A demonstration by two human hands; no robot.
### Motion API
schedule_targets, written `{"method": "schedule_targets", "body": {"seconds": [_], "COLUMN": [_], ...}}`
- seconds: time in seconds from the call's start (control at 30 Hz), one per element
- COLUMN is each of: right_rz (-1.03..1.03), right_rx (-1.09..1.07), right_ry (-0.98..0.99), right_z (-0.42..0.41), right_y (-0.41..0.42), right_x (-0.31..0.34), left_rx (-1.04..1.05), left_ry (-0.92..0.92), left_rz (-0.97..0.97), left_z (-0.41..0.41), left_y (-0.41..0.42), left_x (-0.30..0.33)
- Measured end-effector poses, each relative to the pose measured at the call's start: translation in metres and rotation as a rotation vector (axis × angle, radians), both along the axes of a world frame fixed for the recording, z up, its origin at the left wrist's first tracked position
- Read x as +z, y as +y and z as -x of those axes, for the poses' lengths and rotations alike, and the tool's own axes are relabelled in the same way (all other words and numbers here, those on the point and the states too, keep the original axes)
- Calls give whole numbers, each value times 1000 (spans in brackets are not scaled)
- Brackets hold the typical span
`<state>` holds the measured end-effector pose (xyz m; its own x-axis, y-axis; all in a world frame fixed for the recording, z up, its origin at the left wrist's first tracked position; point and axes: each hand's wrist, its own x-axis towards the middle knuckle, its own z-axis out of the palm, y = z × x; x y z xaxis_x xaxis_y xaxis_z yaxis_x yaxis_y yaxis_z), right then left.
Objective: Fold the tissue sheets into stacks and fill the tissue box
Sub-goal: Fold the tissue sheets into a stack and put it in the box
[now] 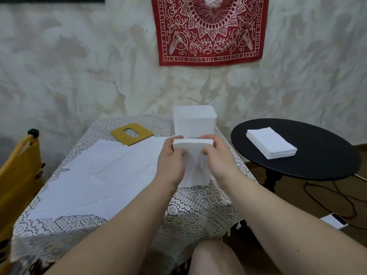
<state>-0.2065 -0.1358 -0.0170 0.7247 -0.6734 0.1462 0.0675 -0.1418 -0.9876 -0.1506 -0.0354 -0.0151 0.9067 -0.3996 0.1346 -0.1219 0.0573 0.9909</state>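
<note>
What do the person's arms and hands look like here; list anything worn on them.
Both forearms are bare from the bottom of the picture up to the wrists: no sleeves show. The left hand and the right hand wear no gloves, and no ring, watch or bracelet can be seen. A small dark spot marks the right forearm.

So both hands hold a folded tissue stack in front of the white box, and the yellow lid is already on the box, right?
Not quite. The head view shows the yellow lid lying on the lace tablecloth, left of the white box. Both hands, left and right, do hold the folded tissue stack.

Both forearms outstretched, left hand (172, 159) and right hand (218, 155) close together, fingers curled.
</note>
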Motion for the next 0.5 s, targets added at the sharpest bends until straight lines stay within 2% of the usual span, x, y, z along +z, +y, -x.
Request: {"method": "schedule_targets", "body": {"seconds": [0.23, 0.5], "right_rz": [-79, -27], "right_rx": [4, 12], "right_ry": [-29, -6], "right_z": [3, 0], "right_y": [-1, -6], "right_x": [1, -4], "left_rx": [-15, -30], "left_ry": [6, -91], "left_rz": [-11, -42], "left_z": [7, 11], "left_y": [-6, -7], "left_x": [-2, 3]}}
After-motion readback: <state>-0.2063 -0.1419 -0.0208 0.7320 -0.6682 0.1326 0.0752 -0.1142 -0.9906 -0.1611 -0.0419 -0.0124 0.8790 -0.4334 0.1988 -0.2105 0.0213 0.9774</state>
